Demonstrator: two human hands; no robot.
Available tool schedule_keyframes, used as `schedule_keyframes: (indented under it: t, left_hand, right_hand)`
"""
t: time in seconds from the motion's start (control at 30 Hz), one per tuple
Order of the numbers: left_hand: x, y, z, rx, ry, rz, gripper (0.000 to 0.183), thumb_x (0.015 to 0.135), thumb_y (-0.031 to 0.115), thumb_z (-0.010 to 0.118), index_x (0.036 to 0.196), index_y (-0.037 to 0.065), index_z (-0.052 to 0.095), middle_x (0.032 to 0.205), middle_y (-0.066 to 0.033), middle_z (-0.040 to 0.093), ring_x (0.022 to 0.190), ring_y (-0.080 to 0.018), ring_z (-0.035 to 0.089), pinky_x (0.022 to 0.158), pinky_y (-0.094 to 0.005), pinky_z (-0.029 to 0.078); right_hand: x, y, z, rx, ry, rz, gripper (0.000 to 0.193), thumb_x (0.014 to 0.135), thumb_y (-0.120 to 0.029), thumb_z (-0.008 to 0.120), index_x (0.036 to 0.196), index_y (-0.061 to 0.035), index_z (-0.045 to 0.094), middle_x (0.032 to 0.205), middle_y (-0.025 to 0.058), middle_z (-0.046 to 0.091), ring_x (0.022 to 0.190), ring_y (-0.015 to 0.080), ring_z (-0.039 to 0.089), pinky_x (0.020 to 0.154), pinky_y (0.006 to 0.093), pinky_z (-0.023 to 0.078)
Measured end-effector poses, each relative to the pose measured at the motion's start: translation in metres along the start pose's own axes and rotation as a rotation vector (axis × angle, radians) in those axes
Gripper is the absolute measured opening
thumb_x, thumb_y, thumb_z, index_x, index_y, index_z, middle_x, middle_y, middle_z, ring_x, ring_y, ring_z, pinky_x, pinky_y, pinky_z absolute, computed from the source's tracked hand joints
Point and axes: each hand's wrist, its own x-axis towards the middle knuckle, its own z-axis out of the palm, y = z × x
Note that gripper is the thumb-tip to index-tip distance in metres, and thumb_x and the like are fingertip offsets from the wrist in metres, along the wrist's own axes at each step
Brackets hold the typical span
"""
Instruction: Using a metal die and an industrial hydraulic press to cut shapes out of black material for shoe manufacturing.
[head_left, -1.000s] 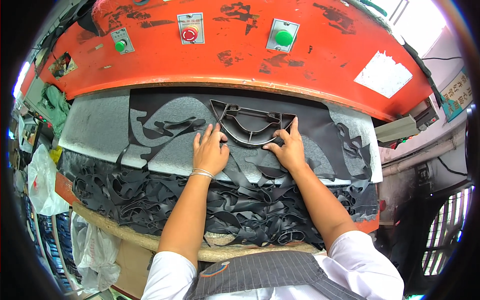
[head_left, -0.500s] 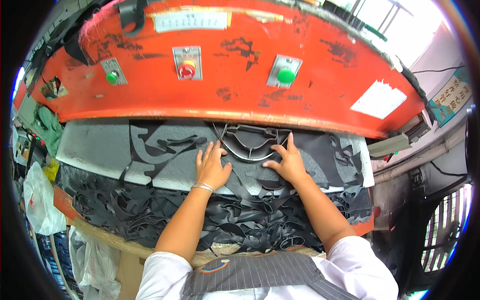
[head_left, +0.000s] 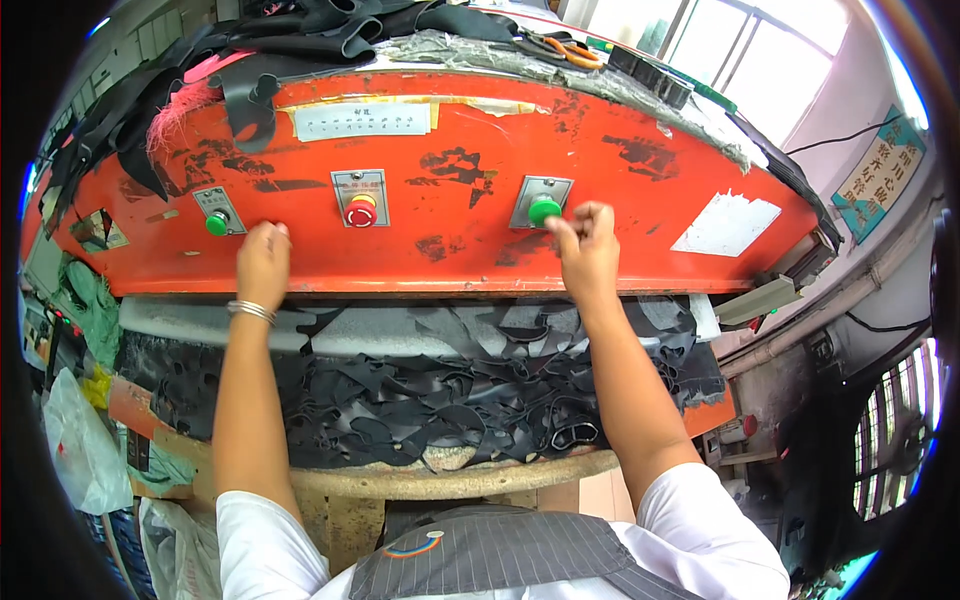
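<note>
Both my hands are raised before the red front panel of a press [head_left: 480, 255]. My left hand [head_left: 264, 265] has its fingers curled and holds nothing visible; it is just right of the left green push button [head_left: 217, 222], apart from it. My right hand [head_left: 590, 250] has its fingers folded in, with the thumb sticking out beside the right green push button [head_left: 544, 210]; whether it touches cannot be made out. Between them sits a red emergency stop button [head_left: 359, 210]. Below the panel, black sheet material [head_left: 450, 322] with cut-outs lies on a grey bed [head_left: 375, 332].
Black offcuts [head_left: 400, 400] heap along the front of the bed, above a wooden edge [head_left: 430, 485]. Orange-handled scissors [head_left: 573, 52] and black sheets [head_left: 300, 40] lie on top of the press. Plastic bags [head_left: 85, 440] hang at the left.
Both hands have left the curved metal cutting die on the bed and risen to the green buttons. The view has tilted up, and the die is now out of sight.
</note>
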Motion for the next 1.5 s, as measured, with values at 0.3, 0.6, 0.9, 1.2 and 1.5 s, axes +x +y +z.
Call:
schedule_keyframes:
  t: [0.3, 0.6, 0.9, 1.2, 1.5]
  left_hand:
    - [-0.264, 0.113, 0.011, -0.229, -0.817, 0.070, 0.025, 0.085, 0.030, 0.066, 0.090, 0.005, 0.068, 0.082, -0.0114, 0.064, 0.078, -0.0304, 0.062, 0.070, -0.0395, 0.051]
    - [-0.313, 0.138, 0.030, -0.056, -0.517, 0.130, 0.015, 0.076, 0.021, 0.067, 0.082, 0.007, 0.070, 0.080, -0.0090, 0.062, 0.078, -0.0298, 0.058, 0.071, -0.0399, 0.049]
    - [-0.268, 0.133, 0.036, -0.110, -0.803, 0.020, 0.018, 0.074, 0.026, 0.069, 0.074, 0.008, 0.070, 0.076, -0.0078, 0.065, 0.073, -0.0305, 0.059, 0.070, -0.0409, 0.049]
    - [-0.108, 0.079, 0.174, -0.051, -0.420, 0.228, 0.020, 0.078, 0.015, 0.067, 0.094, 0.003, 0.066, 0.101, -0.0153, 0.064, 0.094, -0.0350, 0.059, 0.084, -0.0423, 0.046]
    - [-0.104, 0.066, 0.213, 0.083, -0.410, 0.164, 0.036, 0.081, 0.017, 0.063, 0.114, 0.005, 0.060, 0.123, -0.0168, 0.057, 0.121, -0.0365, 0.051, 0.105, -0.0494, 0.037]
  right_hand:
    - [-0.227, -0.013, -0.044, -0.382, -1.147, -0.338, 0.044, 0.078, -0.042, 0.070, 0.097, -0.0033, 0.061, 0.094, 0.0132, 0.062, 0.094, 0.0340, 0.060, 0.076, 0.0444, 0.050]
    - [-0.276, 0.001, -0.043, -0.580, -0.947, -0.423, 0.043, 0.062, -0.021, 0.078, 0.100, -0.0057, 0.063, 0.093, 0.0084, 0.060, 0.089, 0.0263, 0.060, 0.071, 0.0360, 0.053]
    - [-0.158, -0.005, -0.029, -0.520, -1.677, -0.522, 0.025, 0.081, -0.031, 0.065, 0.084, -0.0059, 0.063, 0.082, 0.0123, 0.065, 0.083, 0.0300, 0.067, 0.065, 0.0409, 0.054]
    - [0.051, 0.100, 0.167, -0.271, -0.856, -1.431, 0.022, 0.074, -0.021, 0.061, 0.086, -0.0052, 0.069, 0.100, 0.0083, 0.065, 0.115, 0.0270, 0.055, 0.102, 0.0407, 0.043]
    - [0.131, 0.082, 0.135, -0.019, -0.838, -1.663, 0.009, 0.071, -0.017, 0.059, 0.067, -0.0096, 0.058, 0.073, 0.0035, 0.053, 0.081, 0.0224, 0.059, 0.104, 0.0445, 0.042]
